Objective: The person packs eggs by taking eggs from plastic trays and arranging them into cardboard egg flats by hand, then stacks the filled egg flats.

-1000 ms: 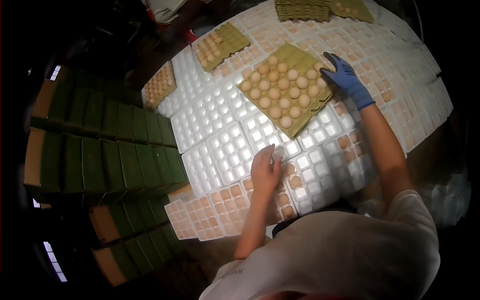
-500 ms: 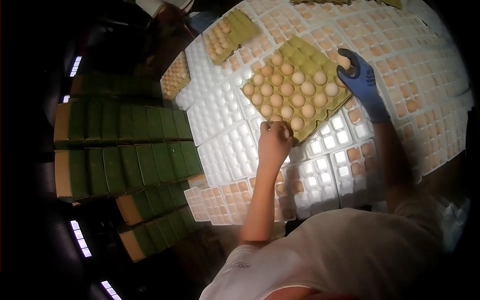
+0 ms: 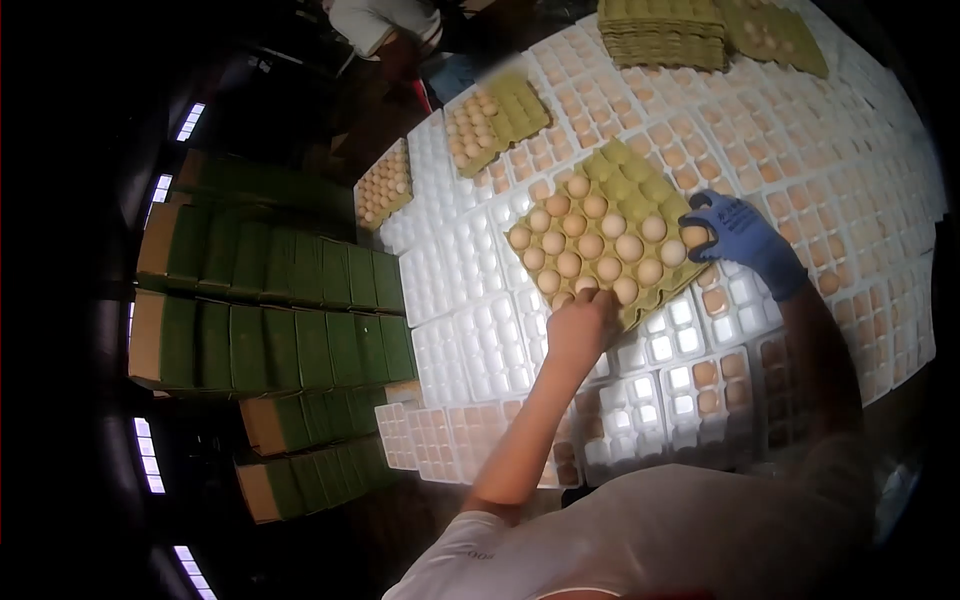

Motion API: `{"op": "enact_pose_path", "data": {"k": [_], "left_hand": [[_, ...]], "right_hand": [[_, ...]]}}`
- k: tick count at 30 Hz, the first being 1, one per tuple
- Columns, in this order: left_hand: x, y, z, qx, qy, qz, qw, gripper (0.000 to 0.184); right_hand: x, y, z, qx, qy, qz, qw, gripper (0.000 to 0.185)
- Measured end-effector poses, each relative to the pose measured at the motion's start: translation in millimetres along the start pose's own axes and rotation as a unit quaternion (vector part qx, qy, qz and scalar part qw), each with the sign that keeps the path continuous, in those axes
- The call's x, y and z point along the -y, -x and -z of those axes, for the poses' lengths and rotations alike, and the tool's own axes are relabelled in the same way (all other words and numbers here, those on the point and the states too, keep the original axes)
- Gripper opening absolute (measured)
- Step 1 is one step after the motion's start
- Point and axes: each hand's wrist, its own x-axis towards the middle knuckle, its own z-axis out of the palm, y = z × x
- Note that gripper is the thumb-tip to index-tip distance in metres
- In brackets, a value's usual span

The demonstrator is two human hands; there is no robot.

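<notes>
A yellow-green pulp egg tray (image 3: 622, 172) rests tilted across the white plastic egg cartons (image 3: 470, 270), with brown eggs filling its left and near cells. My bare left hand (image 3: 583, 328) has its fingers curled over the tray's near edge beside the front eggs; its fingertips are partly hidden. At the right corner of the tray, my right hand (image 3: 738, 238), in a blue glove, is closed round a brown egg (image 3: 694, 236). Cells on the tray's far side hold no eggs.
More cartons with eggs (image 3: 820, 225) spread to the right. Farther off are a half-filled tray (image 3: 520, 105), a full tray (image 3: 383, 185) and a stack of trays (image 3: 662, 35). Green boxes (image 3: 260, 345) are stacked at left. Another person (image 3: 385, 25) is at the back.
The view has shifted, so the table sits lower in it. My right hand, with the egg, has come nearer along the tray's right side. My left hand stays at the tray's near edge.
</notes>
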Motion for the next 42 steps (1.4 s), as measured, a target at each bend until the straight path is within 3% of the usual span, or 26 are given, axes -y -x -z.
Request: {"op": "enact_pose_path", "data": {"k": [2, 4, 6, 8, 9, 10, 12, 14, 16, 19, 20, 21, 22, 23, 24, 27, 30, 32, 35, 42], "left_hand": [[5, 2, -17, 0.039, -0.006, 0.052, 0.998, 0.027], [6, -2, -6, 0.049, 0.058, 0.062, 0.995, 0.022], [3, -1, 17, 0.085, 0.131, 0.137, 0.978, 0.029], [22, 15, 0, -0.008, 0.273, 0.114, 0.955, 0.036], [31, 20, -7, -0.05, 0.34, 0.098, 0.934, 0.04], [36, 25, -7, -0.013, 0.507, 0.146, 0.85, 0.043], [44, 34, -7, 0.071, 0.775, 0.214, 0.591, 0.05], [36, 39, -6, 0.077, 0.879, 0.238, 0.406, 0.044], [30, 53, -18, 0.073, 0.927, 0.245, 0.274, 0.041], [30, 57, -45, 0.072, 0.929, 0.18, 0.316, 0.037], [28, 56, -54, 0.026, 0.836, 0.171, 0.521, 0.035], [23, 45, -49, -0.022, 0.7, 0.148, 0.698, 0.034], [19, 30, -41, -0.074, 0.528, 0.115, 0.838, 0.033], [15, 18, -34, -0.126, 0.328, 0.077, 0.933, 0.032], [10, 10, -29, -0.11, 0.271, 0.063, 0.954, 0.03], [-1, 0, -20, -0.08, 0.151, 0.037, 0.985, 0.026], [-4, -3, -19, -0.071, 0.154, 0.041, 0.985, 0.022], [-1, 0, -18, -0.039, 0.163, 0.063, 0.984, 0.02], [-3, -1, -12, -0.026, 0.173, 0.022, 0.984, 0.017], [-6, -20, -22, -0.12, 0.101, -0.077, 0.985, 0.012]], "right_hand": [[15, -7, 18, 0.051, 0.109, -0.009, 0.993, 0.053], [3, -6, 25, 0.018, 0.033, 0.063, 0.997, 0.051], [20, 5, 42, -0.025, -0.019, 0.033, 0.999, 0.052], [-3, 18, 23, -0.152, -0.167, 0.026, 0.974, 0.049], [-24, 29, 1, -0.191, -0.355, -0.066, 0.913, 0.043], [-46, 45, -10, -0.16, -0.485, -0.128, 0.85, 0.043], [-30, 65, -47, -0.287, -0.437, -0.068, 0.85, 0.049], [-21, 82, -59, -0.254, -0.658, -0.075, 0.705, 0.049], [12, 90, -52, -0.243, -0.796, -0.12, 0.541, 0.048], [19, 94, -55, -0.232, -0.724, -0.117, 0.639, 0.048], [20, 89, -55, -0.232, -0.523, -0.056, 0.818, 0.047], [21, 84, -55, -0.271, -0.282, -0.004, 0.92, 0.048], [22, 75, -37, -0.168, -0.675, -0.124, 0.708, 0.045], [-5, 57, -52, -0.2, -0.479, -0.072, 0.851, 0.042], [-28, 38, -65, -0.218, -0.254, -0.015, 0.942, 0.039], [59, 17, -41, -0.207, -0.022, -0.061, 0.976, 0.041], [43, -3, -62, -0.166, 0.124, -0.007, 0.978, 0.061], [39, -15, -57, -0.101, 0.138, -0.05, 0.984, 0.067], [69, -13, -48, -0.027, 0.22, -0.137, 0.965, 0.066], [39, -9, -80, -0.102, 0.223, -0.156, 0.957, 0.066]]}}
